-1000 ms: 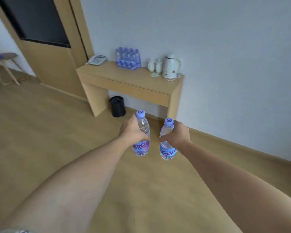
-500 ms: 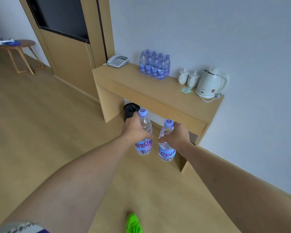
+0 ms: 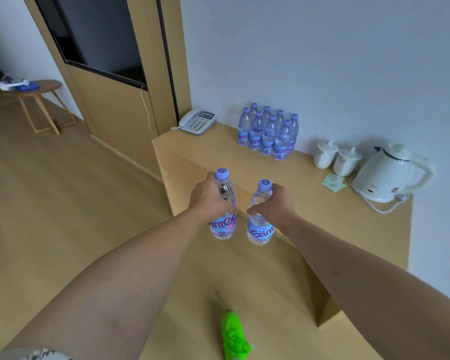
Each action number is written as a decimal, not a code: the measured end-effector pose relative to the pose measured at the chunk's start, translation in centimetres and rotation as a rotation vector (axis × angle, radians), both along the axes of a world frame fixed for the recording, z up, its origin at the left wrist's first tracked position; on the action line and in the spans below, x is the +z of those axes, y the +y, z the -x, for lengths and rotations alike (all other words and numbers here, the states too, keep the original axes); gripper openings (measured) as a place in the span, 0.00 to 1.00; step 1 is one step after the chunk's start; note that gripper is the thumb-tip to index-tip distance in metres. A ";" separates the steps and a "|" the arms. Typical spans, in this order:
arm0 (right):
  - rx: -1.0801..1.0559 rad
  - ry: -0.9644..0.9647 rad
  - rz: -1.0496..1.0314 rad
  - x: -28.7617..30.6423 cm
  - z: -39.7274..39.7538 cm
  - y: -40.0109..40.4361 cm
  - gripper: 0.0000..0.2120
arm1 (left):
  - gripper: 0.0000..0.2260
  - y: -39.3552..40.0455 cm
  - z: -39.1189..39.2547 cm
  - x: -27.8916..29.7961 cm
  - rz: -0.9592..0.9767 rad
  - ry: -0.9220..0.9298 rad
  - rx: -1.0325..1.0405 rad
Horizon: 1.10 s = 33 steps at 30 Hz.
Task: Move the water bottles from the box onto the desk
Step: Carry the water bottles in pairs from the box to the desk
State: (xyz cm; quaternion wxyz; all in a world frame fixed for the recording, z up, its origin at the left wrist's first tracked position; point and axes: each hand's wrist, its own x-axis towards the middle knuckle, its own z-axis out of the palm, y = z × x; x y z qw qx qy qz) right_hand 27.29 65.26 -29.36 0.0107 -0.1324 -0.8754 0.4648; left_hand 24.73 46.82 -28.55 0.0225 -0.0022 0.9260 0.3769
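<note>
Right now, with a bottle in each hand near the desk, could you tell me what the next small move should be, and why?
Probably carry both bottles forward and up over the desk. The left hand and right hand each grip an upright bottle, not yet set down. The bare desktop in front of the bottle cluster looks free, clear of the telephone and kettle.

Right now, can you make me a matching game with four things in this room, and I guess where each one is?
Things:
1. telephone
2. kettle
3. group of bottles
4. green shoe

Places:
A. on the floor
B. right end of the desk
C. left end of the desk, by the wooden panel
D. middle of the desk, against the wall

Pairs: 1-C, 2-B, 3-D, 4-A
</note>
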 end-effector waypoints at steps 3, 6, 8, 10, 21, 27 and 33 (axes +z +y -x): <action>-0.010 0.011 -0.005 -0.6 7.2 -0.5 0.23 | 0.39 -0.4 6.9 -0.7 -0.007 0.005 0.002; -0.011 0.020 0.006 -1.4 14.8 -0.9 0.26 | 0.38 -0.5 14.0 -1.1 0.003 0.018 0.001; -0.022 0.010 0.028 -1.6 19.4 -1.1 0.26 | 0.37 -0.4 18.5 -1.1 0.034 0.002 -0.018; -0.030 -0.008 0.047 -1.8 23.5 -1.2 0.25 | 0.38 -0.3 22.9 -0.8 0.061 -0.017 -0.037; -0.161 -0.076 -0.011 -3.7 38.9 -1.0 0.29 | 0.38 0.6 41.4 -3.4 -0.003 -0.037 -0.162; -0.324 -0.114 -0.027 -5.6 44.5 -1.2 0.32 | 0.39 2.0 49.6 -5.9 -0.010 -0.041 -0.319; -0.538 -0.115 -0.005 -6.9 47.6 -2.4 0.30 | 0.35 2.9 55.4 -7.8 -0.025 -0.076 -0.479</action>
